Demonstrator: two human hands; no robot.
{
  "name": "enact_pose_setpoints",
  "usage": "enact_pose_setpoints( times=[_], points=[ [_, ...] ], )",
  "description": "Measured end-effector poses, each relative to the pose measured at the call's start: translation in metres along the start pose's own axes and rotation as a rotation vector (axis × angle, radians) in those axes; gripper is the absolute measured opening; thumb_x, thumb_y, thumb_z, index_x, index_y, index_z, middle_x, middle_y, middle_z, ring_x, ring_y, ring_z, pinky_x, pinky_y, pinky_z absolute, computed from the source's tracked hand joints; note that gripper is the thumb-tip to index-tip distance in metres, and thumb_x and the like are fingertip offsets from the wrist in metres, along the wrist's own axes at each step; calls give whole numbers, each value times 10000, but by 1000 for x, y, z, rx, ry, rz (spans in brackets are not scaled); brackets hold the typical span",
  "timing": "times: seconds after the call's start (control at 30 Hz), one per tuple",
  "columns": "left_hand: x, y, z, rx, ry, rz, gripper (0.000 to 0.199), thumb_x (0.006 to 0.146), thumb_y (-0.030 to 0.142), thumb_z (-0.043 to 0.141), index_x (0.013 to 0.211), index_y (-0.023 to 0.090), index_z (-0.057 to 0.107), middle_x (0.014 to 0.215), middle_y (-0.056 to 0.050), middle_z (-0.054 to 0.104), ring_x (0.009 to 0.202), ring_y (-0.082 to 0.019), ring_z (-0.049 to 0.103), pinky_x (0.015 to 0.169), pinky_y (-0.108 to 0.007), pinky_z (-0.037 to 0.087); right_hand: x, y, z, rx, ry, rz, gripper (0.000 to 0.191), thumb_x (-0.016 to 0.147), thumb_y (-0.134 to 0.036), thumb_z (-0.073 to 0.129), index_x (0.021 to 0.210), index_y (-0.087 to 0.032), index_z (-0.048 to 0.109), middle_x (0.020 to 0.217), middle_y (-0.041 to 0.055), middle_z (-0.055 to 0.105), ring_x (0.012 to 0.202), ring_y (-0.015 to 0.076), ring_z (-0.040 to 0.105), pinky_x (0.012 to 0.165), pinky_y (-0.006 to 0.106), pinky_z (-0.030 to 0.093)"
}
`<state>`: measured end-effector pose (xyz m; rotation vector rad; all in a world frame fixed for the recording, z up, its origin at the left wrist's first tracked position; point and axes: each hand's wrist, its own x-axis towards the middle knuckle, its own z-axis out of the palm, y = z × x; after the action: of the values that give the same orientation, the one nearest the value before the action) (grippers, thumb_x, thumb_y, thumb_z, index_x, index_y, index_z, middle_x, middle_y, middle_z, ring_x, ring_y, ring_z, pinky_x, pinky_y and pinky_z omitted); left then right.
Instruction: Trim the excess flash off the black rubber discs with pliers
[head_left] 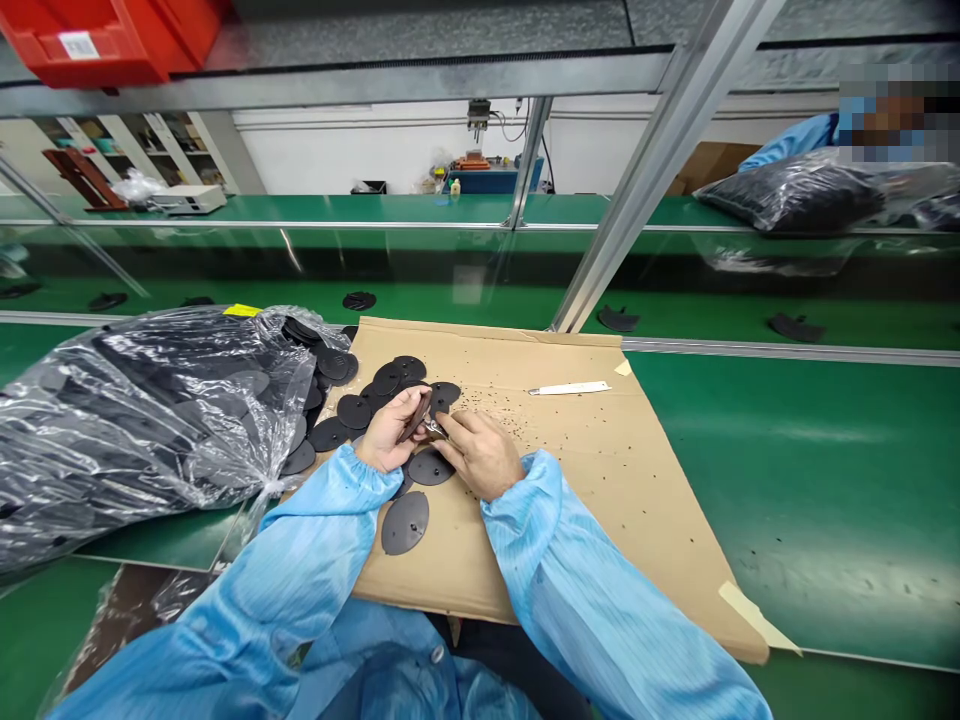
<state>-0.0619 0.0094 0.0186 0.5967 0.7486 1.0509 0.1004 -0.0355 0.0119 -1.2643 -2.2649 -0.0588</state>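
Observation:
My left hand (388, 432) grips a dark oval disc (417, 416) edge-on above a sheet of brown cardboard (570, 480). My right hand (480, 455) is close beside it, shut on small metal snips (434, 428) whose tips reach the disc's edge. Several flat black discs lie overlapping on the cardboard, and one perforated disc (405, 522) sits apart near my left sleeve (322, 555). Black crumbs (510, 425) are scattered to the right of my hands. A white strip (568, 388) lies farther right. A clear plastic bag (142, 430) packed with black discs slumps against the cardboard's left side.
The cardboard rests on a green workbench (795, 470), with black pieces (619, 319) on a lower green surface behind it. An aluminium frame upright (637, 170) rises there. Beyond, a co-worker's blue sleeve (795, 142) stands behind a black plastic bag (795, 195). A red bin (97, 40) sits overhead.

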Motion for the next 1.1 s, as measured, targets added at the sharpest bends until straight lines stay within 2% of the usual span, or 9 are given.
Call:
enact_pose_setpoints(
  times=[0.23, 0.4, 0.5, 0.6, 0.73, 0.8, 0.9, 1.0, 1.1],
  points=[
    [2, -6, -2, 6, 37, 33, 280, 717, 295, 739, 917, 159, 598, 619, 27, 503, 460, -58, 433, 399, -165, 311, 0, -3, -2, -111, -29, -11, 316, 934, -324, 510, 1204, -183, 593, 981, 91, 643, 861, 234, 537, 771, 347, 416],
    [3, -9, -2, -6, 50, 19, 285, 701, 285, 751, 903, 155, 598, 606, 33, 503, 438, -55, 434, 395, -170, 303, 0, -4, 1, -148, -44, -21, 249, 956, -283, 465, 1133, -193, 614, 924, 79, 642, 825, 209, 548, 761, 323, 403],
    [3, -8, -1, -5, 76, 8, 273, 708, 279, 743, 902, 155, 597, 612, 31, 505, 441, -58, 450, 395, -171, 295, 0, -6, 1, -129, -58, -14, 237, 960, -274, 450, 1098, -190, 623, 892, 75, 640, 804, 200, 561, 756, 305, 416],
    [2, -7, 0, -33, 36, 5, 253, 731, 268, 724, 916, 159, 591, 609, 33, 486, 436, -55, 429, 399, -175, 296, -1, -3, 3, -22, -11, 3, 256, 962, -314, 447, 1102, -194, 625, 901, 72, 650, 811, 197, 582, 763, 296, 443],
    [2, -3, 0, -141, -37, 22, 230, 754, 249, 706, 924, 159, 579, 650, 27, 482, 464, -52, 417, 419, -178, 313, -2, 19, 7, 81, 167, 162, 344, 958, -394, 438, 1187, -200, 605, 1033, 101, 650, 929, 220, 591, 851, 331, 457],
    [2, -1, -1, -189, -43, -1, 227, 754, 239, 708, 923, 155, 581, 656, 26, 482, 480, -52, 426, 421, -174, 317, -2, 32, 8, 41, 176, 253, 361, 933, -411, 481, 1188, -191, 612, 1074, 121, 643, 981, 255, 575, 898, 391, 437],
    [2, 1, 1, -200, 33, 1, 226, 748, 233, 720, 915, 157, 587, 693, 16, 533, 526, -64, 489, 451, -179, 367, -2, 40, 4, -65, 139, 299, 364, 863, -416, 591, 1130, -174, 644, 1111, 146, 630, 1050, 313, 537, 940, 486, 381],
    [3, 1, 2, -151, 95, 58, 230, 731, 249, 743, 870, 161, 583, 734, 0, 589, 617, -102, 570, 519, -209, 433, -2, 27, -1, 20, 114, 206, 308, 854, -391, 611, 1072, -182, 671, 1054, 129, 643, 1004, 279, 562, 907, 444, 406],
    [5, 0, 1, -146, 82, 134, 269, 699, 248, 773, 867, 151, 586, 739, 0, 605, 638, -99, 575, 534, -207, 430, -3, 9, 1, 302, -107, -11, 238, 880, -400, 585, 968, -210, 699, 831, 53, 658, 773, 173, 605, 727, 298, 465]
  ],
)
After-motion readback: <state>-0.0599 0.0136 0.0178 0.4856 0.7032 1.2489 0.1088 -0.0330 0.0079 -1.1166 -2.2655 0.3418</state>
